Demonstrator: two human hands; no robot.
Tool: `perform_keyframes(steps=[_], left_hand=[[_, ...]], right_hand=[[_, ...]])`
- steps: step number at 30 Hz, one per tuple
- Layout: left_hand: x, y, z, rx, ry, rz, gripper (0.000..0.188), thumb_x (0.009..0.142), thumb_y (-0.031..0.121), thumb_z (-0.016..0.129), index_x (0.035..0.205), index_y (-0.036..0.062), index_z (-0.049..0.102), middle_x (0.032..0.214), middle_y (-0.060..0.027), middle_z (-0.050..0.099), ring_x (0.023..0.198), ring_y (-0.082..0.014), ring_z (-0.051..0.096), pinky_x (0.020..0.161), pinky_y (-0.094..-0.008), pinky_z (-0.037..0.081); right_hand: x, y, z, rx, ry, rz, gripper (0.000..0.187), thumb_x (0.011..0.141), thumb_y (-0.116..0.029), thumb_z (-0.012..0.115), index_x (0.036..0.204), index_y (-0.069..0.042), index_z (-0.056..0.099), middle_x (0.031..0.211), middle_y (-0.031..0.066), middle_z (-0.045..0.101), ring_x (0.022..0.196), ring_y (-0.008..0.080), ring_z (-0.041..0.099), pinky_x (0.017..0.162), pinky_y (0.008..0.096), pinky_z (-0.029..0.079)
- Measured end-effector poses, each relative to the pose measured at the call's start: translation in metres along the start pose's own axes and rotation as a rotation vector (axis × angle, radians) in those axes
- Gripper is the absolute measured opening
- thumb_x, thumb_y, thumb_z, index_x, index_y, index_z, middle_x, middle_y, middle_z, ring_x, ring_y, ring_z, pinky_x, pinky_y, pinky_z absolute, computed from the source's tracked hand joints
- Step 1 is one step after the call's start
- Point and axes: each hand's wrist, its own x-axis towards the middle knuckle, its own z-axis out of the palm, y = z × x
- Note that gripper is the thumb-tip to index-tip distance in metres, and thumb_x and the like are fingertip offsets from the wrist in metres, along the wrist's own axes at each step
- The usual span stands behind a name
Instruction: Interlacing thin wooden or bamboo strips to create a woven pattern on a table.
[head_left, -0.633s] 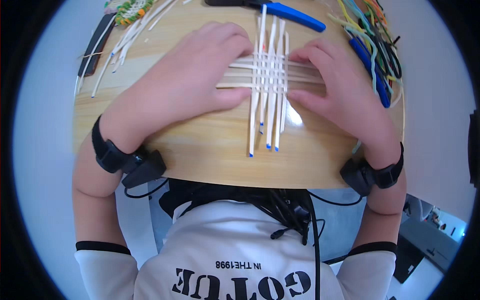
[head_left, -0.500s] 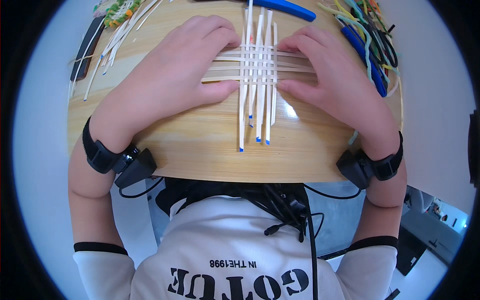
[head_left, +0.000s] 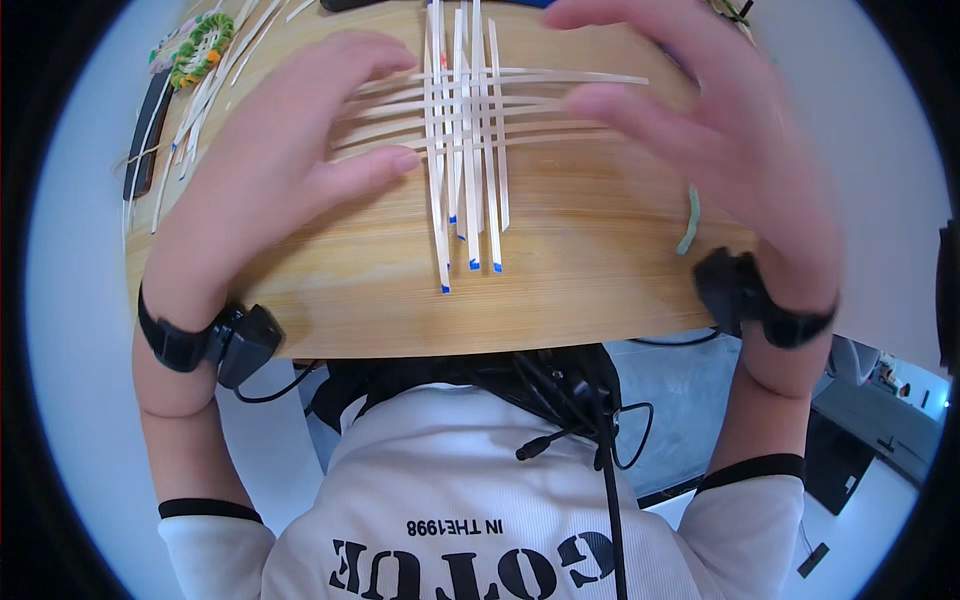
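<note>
A loose lattice of pale flat strips [head_left: 463, 118] lies on the table, long strips running toward me and crosswise strips threaded through them. Several of the long ones end in blue tips. My left hand [head_left: 290, 150] rests at the lattice's left side, thumb and fingers apart around the crosswise ends, the thumb tip beside the leftmost long strip. At the right, my right hand [head_left: 735, 130] is raised and smeared by motion, its thumb and fingers spread with nothing seen between them. It covers part of the crosswise strips' right ends.
At the far left are a green and orange crocheted piece [head_left: 203, 50], loose pale strips [head_left: 205, 110] and a dark bar [head_left: 148, 135]. A pale green cord [head_left: 690, 222] lies near my right wrist. The wooden table [head_left: 560, 300] has a curved near edge.
My right hand has left the lattice's right edge and moved up and right. The lattice appears farther left and its crosswise strips are less tightly spaced. My left hand's fingers have loosened from its edge.
</note>
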Motion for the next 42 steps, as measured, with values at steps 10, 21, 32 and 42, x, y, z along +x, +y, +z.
perform_keyframes(steps=[10, 21, 32, 42], left_hand=[[-0.070, 0.082, -0.044, -0.554, -0.583, 0.456, 0.045, 0.089, 0.010, 0.067, 0.130, -0.0069, 0.066, 0.127, -0.0184, 0.069, 0.102, -0.0249, 0.071, 0.076, -0.0293, 0.061], [-0.081, 0.081, 0.124, -0.591, -0.441, 0.132, 0.045, 0.098, 0.031, 0.076, 0.134, 0.0052, 0.067, 0.128, -0.0166, 0.070, 0.112, -0.0341, 0.067, 0.100, -0.0442, 0.052], [-0.072, 0.089, 0.136, -0.774, -0.491, 0.048, 0.032, 0.097, 0.029, 0.077, 0.118, 0.0060, 0.072, 0.100, -0.0129, 0.075, 0.098, -0.0318, 0.071, 0.089, -0.0434, 0.055], [-0.059, 0.093, 0.133, -0.619, -0.487, 0.154, 0.021, 0.094, 0.024, 0.074, 0.108, 0.0081, 0.069, 0.101, -0.0121, 0.070, 0.097, -0.0318, 0.068, 0.087, -0.0440, 0.053]], right_hand=[[-0.139, -0.052, -0.063, 0.361, -0.684, 0.154, 0.022, 0.096, -0.009, 0.070, 0.116, -0.009, 0.076, 0.103, 0.0095, 0.076, 0.093, 0.0292, 0.074, 0.075, 0.0377, 0.060], [-0.141, -0.037, 0.100, 0.270, -0.472, 0.119, 0.036, 0.092, -0.002, 0.071, 0.128, -0.005, 0.073, 0.119, 0.0161, 0.074, 0.105, 0.0347, 0.073, 0.086, 0.0413, 0.058], [-0.136, -0.055, 0.086, 0.121, -0.458, 0.150, 0.015, 0.093, -0.006, 0.075, 0.098, -0.001, 0.061, 0.093, 0.0166, 0.068, 0.089, 0.0367, 0.070, 0.077, 0.0449, 0.055], [-0.141, -0.077, 0.085, 0.353, -0.474, 0.412, 0.020, 0.088, -0.004, 0.066, 0.107, -0.001, 0.062, 0.091, 0.0178, 0.070, 0.082, 0.0372, 0.071, 0.071, 0.0467, 0.057]])
